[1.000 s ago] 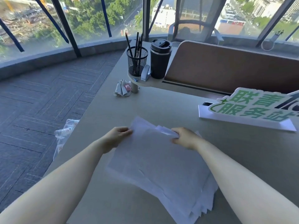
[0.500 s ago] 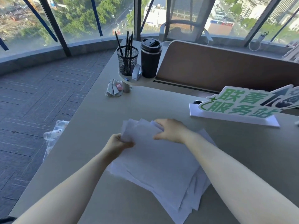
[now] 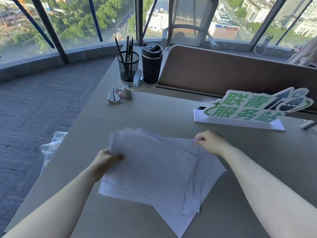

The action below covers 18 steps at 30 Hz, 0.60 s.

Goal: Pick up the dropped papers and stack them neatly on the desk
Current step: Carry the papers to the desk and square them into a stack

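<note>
A loose pile of several white papers lies fanned out and skewed on the beige desk, in front of me. My left hand grips the pile's left edge, thumb on top of the sheets. My right hand pinches the far right corner of one of the sheets. The sheets' edges do not line up; corners stick out at the far left and at the near right.
A mesh pen cup, a dark travel mug and a small stapler stand on a raised round shelf. A crumpled tissue lies below it. A green-and-white sign stands at right. A plastic bag lies on the floor left of the desk edge.
My right hand has moved from the pile's far middle out to its far right corner. My left hand has slid down the left edge, and the sheets have fanned apart.
</note>
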{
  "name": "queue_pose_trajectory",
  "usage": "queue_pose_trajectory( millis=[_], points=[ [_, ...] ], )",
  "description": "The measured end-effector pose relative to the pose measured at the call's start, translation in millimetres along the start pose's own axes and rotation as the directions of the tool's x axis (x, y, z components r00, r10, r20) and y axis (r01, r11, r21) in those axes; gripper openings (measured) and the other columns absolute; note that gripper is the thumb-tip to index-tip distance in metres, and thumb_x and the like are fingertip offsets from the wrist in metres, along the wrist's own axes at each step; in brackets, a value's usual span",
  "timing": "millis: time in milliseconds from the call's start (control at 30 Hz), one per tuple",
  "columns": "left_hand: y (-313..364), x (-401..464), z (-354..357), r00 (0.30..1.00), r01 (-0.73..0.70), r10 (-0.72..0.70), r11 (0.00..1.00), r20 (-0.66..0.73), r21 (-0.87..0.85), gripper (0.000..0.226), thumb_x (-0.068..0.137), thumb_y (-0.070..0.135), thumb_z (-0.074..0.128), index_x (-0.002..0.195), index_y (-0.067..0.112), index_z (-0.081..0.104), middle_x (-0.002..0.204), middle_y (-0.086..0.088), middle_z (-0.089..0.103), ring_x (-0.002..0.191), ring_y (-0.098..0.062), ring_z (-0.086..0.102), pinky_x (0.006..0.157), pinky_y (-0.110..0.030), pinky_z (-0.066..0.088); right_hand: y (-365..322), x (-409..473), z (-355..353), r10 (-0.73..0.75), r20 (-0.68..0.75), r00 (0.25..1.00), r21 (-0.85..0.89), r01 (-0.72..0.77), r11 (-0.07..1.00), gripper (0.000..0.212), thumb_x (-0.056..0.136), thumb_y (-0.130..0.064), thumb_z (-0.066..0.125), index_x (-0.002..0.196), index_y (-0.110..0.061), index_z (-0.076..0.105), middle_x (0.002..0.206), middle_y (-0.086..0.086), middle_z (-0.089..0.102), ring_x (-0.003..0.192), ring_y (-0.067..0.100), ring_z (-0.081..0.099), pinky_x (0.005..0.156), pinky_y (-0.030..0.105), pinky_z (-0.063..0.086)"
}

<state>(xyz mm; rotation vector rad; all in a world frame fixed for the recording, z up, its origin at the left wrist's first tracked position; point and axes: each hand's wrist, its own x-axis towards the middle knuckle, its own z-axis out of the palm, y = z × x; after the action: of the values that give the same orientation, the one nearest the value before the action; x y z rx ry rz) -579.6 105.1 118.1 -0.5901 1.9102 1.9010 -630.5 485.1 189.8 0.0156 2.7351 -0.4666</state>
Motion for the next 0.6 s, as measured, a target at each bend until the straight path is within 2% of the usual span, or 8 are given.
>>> queue_pose_trajectory(
  millis=[100, 167, 200, 300, 400, 433, 500, 600],
  points=[
    [-4, 1, -7, 0.999, 0.031, -0.030, 0.999, -0.039, 0.009, 0.040, 0.052, 0.012, 0.078, 0.089, -0.001, 0.072, 0.085, -0.020, 0.073, 0.076, -0.034, 0.068, 0.079, -0.047, 0.055, 7, 3, 0, 0.074, -0.332, 0.940, 0.054, -0.059, 0.997, 0.019, 0.090, -0.023, 0.046, 0.079, -0.013, 0.057, 0.072, 0.006, 0.063, 0.070, 0.033, 0.055, 0.061, 0.035, 0.044],
    [-6, 1, -14, 0.992, 0.058, -0.055, 0.998, -0.111, 0.020, 0.038, 0.050, 0.012, 0.076, 0.086, -0.001, 0.070, 0.083, -0.020, 0.070, 0.073, -0.033, 0.065, 0.076, -0.047, 0.054, 7, 0, -15, 0.122, -0.501, 0.857, 0.147, -0.055, 0.988, 0.024, 0.093, -0.026, 0.046, 0.081, -0.010, 0.059, 0.072, 0.013, 0.062, 0.069, 0.036, 0.054, 0.059, 0.035, 0.037],
    [-7, -1, -17, 0.985, 0.067, -0.063, 0.997, -0.159, 0.022, 0.035, 0.049, 0.011, 0.073, 0.082, 0.000, 0.068, 0.079, -0.019, 0.068, 0.070, -0.031, 0.062, 0.072, -0.043, 0.053, 7, -2, -25, 0.102, -0.603, 0.791, 0.122, -0.034, 0.992, 0.026, 0.095, -0.027, 0.047, 0.084, -0.010, 0.064, 0.075, 0.016, 0.065, 0.070, 0.037, 0.057, 0.059, 0.035, 0.035],
    [-9, -5, -24, 0.960, 0.092, -0.084, 0.996, -0.268, 0.020, 0.027, 0.048, 0.008, 0.062, 0.074, 0.004, 0.064, 0.076, -0.016, 0.062, 0.063, -0.026, 0.056, 0.062, -0.035, 0.047, -11, -14, -60, -0.087, -0.826, 0.557, 0.025, 0.190, 0.982, 0.026, 0.098, -0.026, 0.049, 0.098, -0.011, 0.070, 0.089, 0.012, 0.073, 0.078, 0.033, 0.065, 0.062, 0.035, 0.044],
    [-12, -4, -24, 0.954, 0.086, -0.077, 0.996, -0.291, 0.020, 0.027, 0.048, 0.006, 0.058, 0.074, 0.006, 0.065, 0.078, -0.016, 0.063, 0.066, -0.027, 0.057, 0.065, -0.037, 0.046, -46, -26, -90, -0.161, -0.889, 0.428, 0.053, 0.445, 0.894, 0.023, 0.098, -0.020, 0.052, 0.096, -0.006, 0.071, 0.085, 0.002, 0.071, 0.075, 0.015, 0.061, 0.069, 0.027, 0.046],
    [-11, -4, -21, 0.956, 0.089, -0.080, 0.996, -0.282, 0.019, 0.026, 0.049, 0.006, 0.059, 0.074, 0.006, 0.065, 0.079, -0.017, 0.063, 0.068, -0.028, 0.057, 0.066, -0.038, 0.046, -57, -29, -97, -0.150, -0.891, 0.429, 0.088, 0.487, 0.869, 0.022, 0.097, -0.018, 0.053, 0.095, -0.005, 0.071, 0.082, -0.001, 0.069, 0.073, 0.010, 0.057, 0.068, 0.022, 0.044],
    [-6, -4, -16, 0.967, 0.091, -0.084, 0.996, -0.242, 0.019, 0.022, 0.058, 0.001, 0.066, 0.079, 0.006, 0.065, 0.080, -0.017, 0.065, 0.068, -0.028, 0.059, 0.066, -0.037, 0.049, -72, -29, -102, -0.101, -0.861, 0.498, 0.201, 0.517, 0.832, 0.020, 0.096, -0.018, 0.053, 0.092, -0.008, 0.070, 0.075, -0.003, 0.063, 0.068, 0.009, 0.052, 0.065, 0.022, 0.042],
    [-5, -4, -13, 0.977, 0.111, -0.110, 0.994, -0.184, -0.006, 0.018, 0.077, -0.007, 0.064, 0.093, 0.001, 0.067, 0.073, -0.014, 0.068, 0.061, -0.028, 0.063, 0.056, -0.033, 0.055, -69, -13, -76, 0.006, -0.755, 0.656, 0.332, 0.374, 0.866, 0.021, 0.094, -0.020, 0.049, 0.086, -0.014, 0.068, 0.070, -0.002, 0.060, 0.068, 0.016, 0.052, 0.063, 0.029, 0.041]
  ],
)
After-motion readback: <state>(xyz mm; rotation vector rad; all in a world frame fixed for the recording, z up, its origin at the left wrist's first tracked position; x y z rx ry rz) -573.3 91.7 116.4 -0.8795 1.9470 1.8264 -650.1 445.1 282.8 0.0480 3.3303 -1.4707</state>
